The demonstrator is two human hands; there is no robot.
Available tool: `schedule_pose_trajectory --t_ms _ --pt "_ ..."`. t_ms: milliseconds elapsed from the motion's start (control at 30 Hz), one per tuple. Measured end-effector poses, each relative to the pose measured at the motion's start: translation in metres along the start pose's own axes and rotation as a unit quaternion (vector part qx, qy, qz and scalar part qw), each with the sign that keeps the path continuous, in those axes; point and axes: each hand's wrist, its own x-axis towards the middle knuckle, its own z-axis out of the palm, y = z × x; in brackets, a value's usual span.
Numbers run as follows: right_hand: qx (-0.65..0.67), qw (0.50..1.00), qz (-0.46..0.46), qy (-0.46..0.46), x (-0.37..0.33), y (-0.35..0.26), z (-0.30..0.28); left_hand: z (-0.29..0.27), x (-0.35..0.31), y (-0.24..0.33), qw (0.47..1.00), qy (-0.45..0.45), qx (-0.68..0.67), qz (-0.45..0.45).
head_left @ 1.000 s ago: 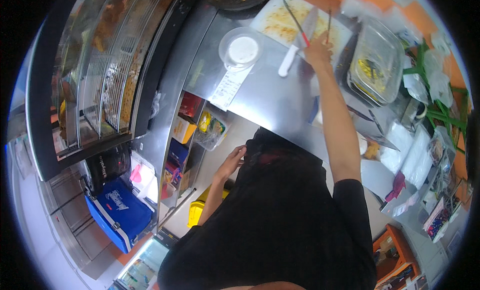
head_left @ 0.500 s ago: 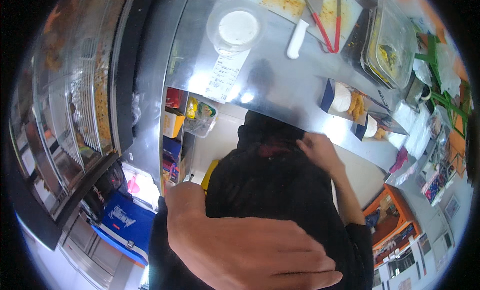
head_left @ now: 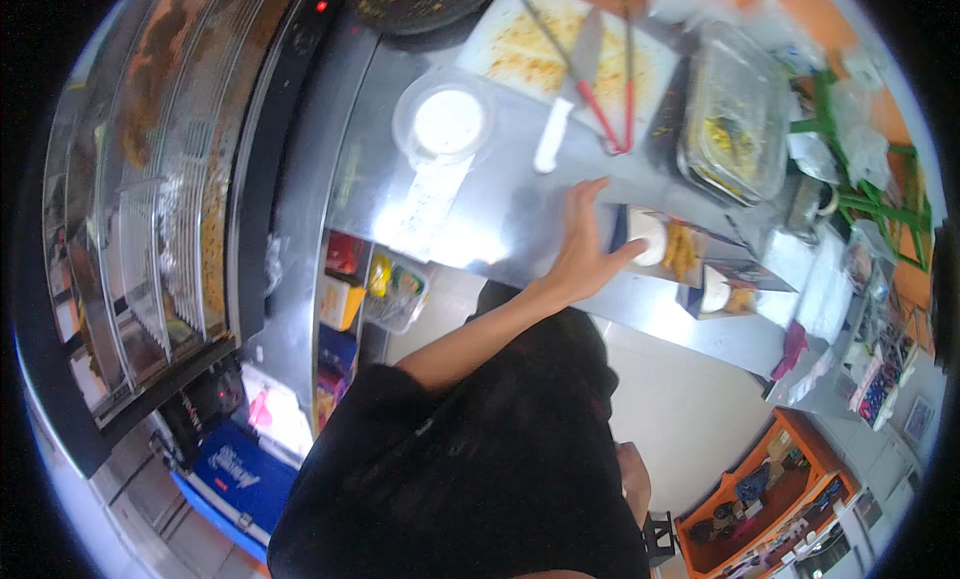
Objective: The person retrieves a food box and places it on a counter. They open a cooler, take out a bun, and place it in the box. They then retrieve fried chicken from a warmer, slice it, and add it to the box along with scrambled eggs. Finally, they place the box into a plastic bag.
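My left hand (head_left: 585, 249) reaches over the front of the steel counter, fingers extended and thumb spread to the right. The thumb tip is at a dark-edged cardboard food box (head_left: 616, 229) holding a white rounded item (head_left: 649, 241) and golden fried pieces (head_left: 681, 249); I cannot tell whether it touches. A second, similar box (head_left: 690, 301) sits just right and nearer. My right hand (head_left: 632, 474) hangs low beside my dark clothing, its fingers mostly hidden. Beyond the left hand lie a white-handled knife (head_left: 553, 137) and red-handled tongs (head_left: 618, 129), resting partly on a stained white cutting board (head_left: 480, 54).
A white-lidded round container (head_left: 447, 122) stands on the counter, by a paper slip (head_left: 428, 204). At right is a clear food tub (head_left: 735, 109). A glass display case (head_left: 150, 199) is at left, a blue cooler box (head_left: 235, 469) lower left, and an orange shelf (head_left: 765, 489) lower right.
My left hand has swung from close in front of me up and over the counter, its fingers spreading. My right hand has dropped from the counter edge to my side. The view has shifted.
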Motion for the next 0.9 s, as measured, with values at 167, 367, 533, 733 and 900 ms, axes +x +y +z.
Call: schedule_pose_trajectory --t_ms 167,367,533,733,900 --pt "0.248 0.964 -0.012 0.095 -0.024 -0.071 -0.083 -0.018 -0.093 -0.002 0.995 -0.089 0.023 -0.034" --pt "0.203 0.832 -0.218 0.468 0.009 -0.157 -0.241 -0.040 -0.180 0.031 0.890 -0.436 -0.057 -0.121" --pt "-0.063 0.760 -0.267 0.589 0.112 -0.262 -0.379 -0.006 -0.099 0.056 0.963 -0.214 -0.136 -0.089" --pt "-0.154 0.760 -0.048 0.630 0.185 -0.273 -0.445 0.026 0.092 0.067 0.965 -0.056 -0.252 -0.045" --pt "-0.169 0.843 -0.110 0.498 0.209 -0.263 -0.437 0.069 0.200 0.034 0.936 -0.219 -0.124 -0.246"
